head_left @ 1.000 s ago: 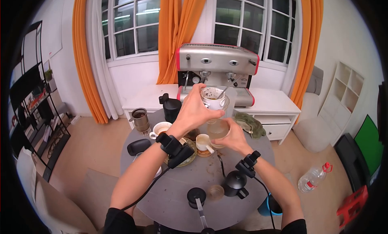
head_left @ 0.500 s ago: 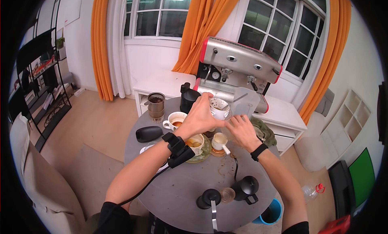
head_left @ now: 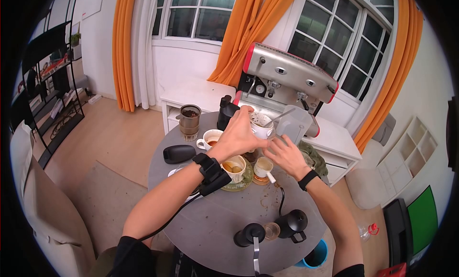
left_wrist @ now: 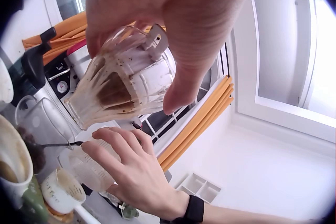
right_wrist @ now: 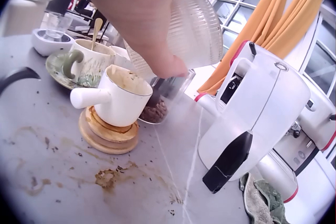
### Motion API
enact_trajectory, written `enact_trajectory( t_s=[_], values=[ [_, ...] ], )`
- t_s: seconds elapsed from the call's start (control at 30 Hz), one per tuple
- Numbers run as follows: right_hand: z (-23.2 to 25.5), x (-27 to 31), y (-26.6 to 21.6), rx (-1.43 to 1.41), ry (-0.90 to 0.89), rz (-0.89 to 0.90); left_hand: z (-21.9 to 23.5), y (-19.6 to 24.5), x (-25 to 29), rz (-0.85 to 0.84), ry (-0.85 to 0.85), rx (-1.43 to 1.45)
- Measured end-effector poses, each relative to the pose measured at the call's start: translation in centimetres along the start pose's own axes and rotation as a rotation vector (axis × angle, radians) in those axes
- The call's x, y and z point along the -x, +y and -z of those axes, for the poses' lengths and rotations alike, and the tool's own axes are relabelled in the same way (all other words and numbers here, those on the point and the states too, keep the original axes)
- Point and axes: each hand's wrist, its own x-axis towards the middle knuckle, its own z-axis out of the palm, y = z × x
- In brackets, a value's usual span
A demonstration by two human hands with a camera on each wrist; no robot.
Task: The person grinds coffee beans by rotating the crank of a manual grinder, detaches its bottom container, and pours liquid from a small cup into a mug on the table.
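Observation:
My left hand (head_left: 239,136) grips a white-collared vessel (head_left: 261,125), dark bits on its inner wall. In the left wrist view, fingers and thumb of the left hand (left_wrist: 173,14) span its clear, brown-stained body (left_wrist: 118,85), tilted there. Close beside it, my right hand (head_left: 288,157) curls round a ribbed clear glass (right_wrist: 197,32), largely hidden by that hand in the head view. Below the right hand (right_wrist: 142,19), a small white handled pot (right_wrist: 126,98) stands on wooden coasters (right_wrist: 107,132). Behind is a translucent pitcher (head_left: 294,124).
A cup (head_left: 234,168) on a green plate, another cup (head_left: 210,139), a black case (head_left: 179,154) and a metal canister (head_left: 190,120) stand left. A black kettle (head_left: 292,223) and a grinder (head_left: 248,235) are near the front. An espresso machine (head_left: 287,78) stands behind.
The head view has turned and tilted. My right hand has rotated over the glass, its back now facing up, and both hands sit closer together.

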Motion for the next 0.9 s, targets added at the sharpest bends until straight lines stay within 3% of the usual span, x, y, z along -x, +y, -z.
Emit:
enact_trajectory(
  t_s=[0.9],
  values=[
    [-1.2,0.9,-1.0,-0.012,0.103,0.005,1.2,2.2,0.6,0.003,0.006,-0.077]
  ],
)
